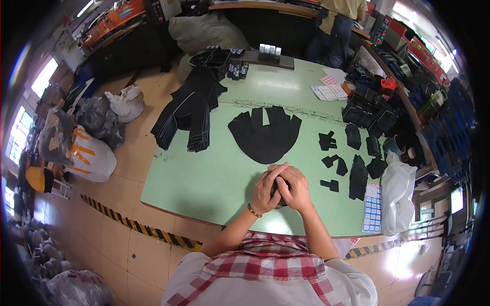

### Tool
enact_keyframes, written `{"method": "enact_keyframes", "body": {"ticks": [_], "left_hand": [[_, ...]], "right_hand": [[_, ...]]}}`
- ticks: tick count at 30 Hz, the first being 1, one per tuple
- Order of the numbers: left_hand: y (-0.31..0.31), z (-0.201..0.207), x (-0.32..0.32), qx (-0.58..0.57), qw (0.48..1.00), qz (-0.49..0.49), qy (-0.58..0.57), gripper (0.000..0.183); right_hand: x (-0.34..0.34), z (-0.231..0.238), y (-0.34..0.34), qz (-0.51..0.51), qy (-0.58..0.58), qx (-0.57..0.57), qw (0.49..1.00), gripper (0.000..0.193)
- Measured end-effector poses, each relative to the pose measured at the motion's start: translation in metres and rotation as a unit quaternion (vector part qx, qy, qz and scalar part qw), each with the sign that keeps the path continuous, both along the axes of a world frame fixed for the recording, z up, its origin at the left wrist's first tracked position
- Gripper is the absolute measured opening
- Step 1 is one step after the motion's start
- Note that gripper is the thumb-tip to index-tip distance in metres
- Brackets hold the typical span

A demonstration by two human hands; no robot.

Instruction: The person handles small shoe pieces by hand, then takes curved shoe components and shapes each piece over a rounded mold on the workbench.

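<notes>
Pinching a small black piece [276, 187], fingers of left hand [266, 187] and right hand [295, 189] close around it.

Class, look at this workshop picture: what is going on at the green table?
A person in a checked shirt holds both hands together, left hand and right hand, around a small dark piece over the green table. Fanned black cut pieces lie ahead, and further stacks to the left.
</notes>
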State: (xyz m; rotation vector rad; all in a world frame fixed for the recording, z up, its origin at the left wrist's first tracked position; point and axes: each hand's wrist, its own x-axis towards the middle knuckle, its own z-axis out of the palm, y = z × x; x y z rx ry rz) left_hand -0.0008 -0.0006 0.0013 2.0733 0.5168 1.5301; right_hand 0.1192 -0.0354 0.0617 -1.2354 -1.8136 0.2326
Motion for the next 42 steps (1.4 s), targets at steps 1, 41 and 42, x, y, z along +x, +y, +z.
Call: {"method": "enact_keyframes", "body": {"ticks": [1,41,42], "left_hand": [[-0.0001,-0.0003,0.0001,0.000,1.000,-0.001,-0.001,0.048],[0.0009,-0.0032,0.0024,0.001,1.000,-0.001,-0.012,0.046],[0.0009,-0.0032,0.0025,0.001,1.000,-0.003,-0.011,0.046]], "right_hand": [[0.0002,-0.0002,-0.0002,0.001,-0.001,-0.001,1.000,0.021],[0.0025,-0.0039,0.0009,-0.003,0.004,0.013,1.000,0.020],[0.0025,-0.0044,0.0008,-0.005,0.005,0.013,1.000,0.020]]}}
